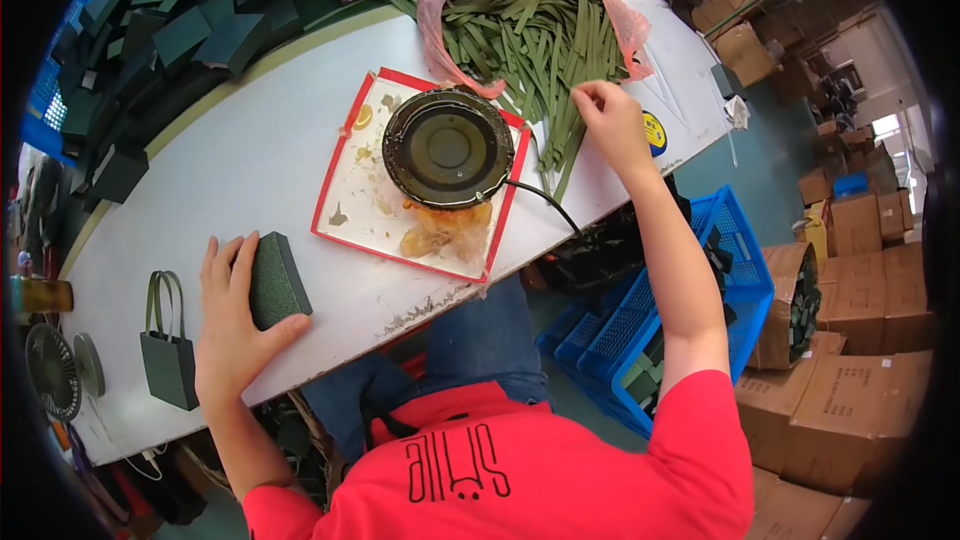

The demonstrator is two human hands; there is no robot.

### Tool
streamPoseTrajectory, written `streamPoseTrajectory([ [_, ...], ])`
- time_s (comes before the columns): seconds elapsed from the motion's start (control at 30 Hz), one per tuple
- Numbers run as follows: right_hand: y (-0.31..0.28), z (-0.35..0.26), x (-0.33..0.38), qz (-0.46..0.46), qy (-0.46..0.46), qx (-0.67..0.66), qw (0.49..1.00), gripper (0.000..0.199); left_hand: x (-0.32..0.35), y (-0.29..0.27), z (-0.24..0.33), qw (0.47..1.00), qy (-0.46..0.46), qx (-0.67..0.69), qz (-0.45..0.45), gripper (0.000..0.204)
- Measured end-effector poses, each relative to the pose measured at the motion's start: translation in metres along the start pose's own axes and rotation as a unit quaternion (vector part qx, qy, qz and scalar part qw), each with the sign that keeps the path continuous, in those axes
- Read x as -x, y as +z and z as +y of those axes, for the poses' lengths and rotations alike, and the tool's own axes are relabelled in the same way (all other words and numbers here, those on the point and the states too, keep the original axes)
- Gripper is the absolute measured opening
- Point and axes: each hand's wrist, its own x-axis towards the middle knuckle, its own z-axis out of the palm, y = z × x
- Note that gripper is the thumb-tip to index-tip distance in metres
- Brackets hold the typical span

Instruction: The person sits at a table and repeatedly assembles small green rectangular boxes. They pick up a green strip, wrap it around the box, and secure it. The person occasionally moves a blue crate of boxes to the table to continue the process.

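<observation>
My left hand steadies a dark green box on the white table, its fingers along the box's left side and its thumb at the near end. Left of that hand stands a small green bag-shaped box with two thin strap handles. My right hand is pinched closed at the right side of a heap of green strips. What sits between its fingertips, if anything, I cannot make out. The strips spill out of a pink plastic bag. Between my hands is a round black pot with amber-brown liquid in it.
The pot stands on a stained red-rimmed white board; its black cable crosses the table's near edge. Green boxes pile up at far left. A tape measure lies beside my right wrist. Blue crates and cartons stand at right.
</observation>
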Motion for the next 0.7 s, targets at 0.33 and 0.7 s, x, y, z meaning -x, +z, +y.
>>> streamPoseTrajectory([
  [0.33,0.056,0.039,-0.095,0.127,0.125,-0.070,0.982,0.037,0.006,-0.006,0.012,0.997,-0.076,0.021,-0.006,0.113],
  [0.7,0.047,0.034,-0.098,0.158,0.130,-0.179,0.962,0.035,0.009,0.000,0.007,0.987,-0.127,0.058,0.085,0.090],
])
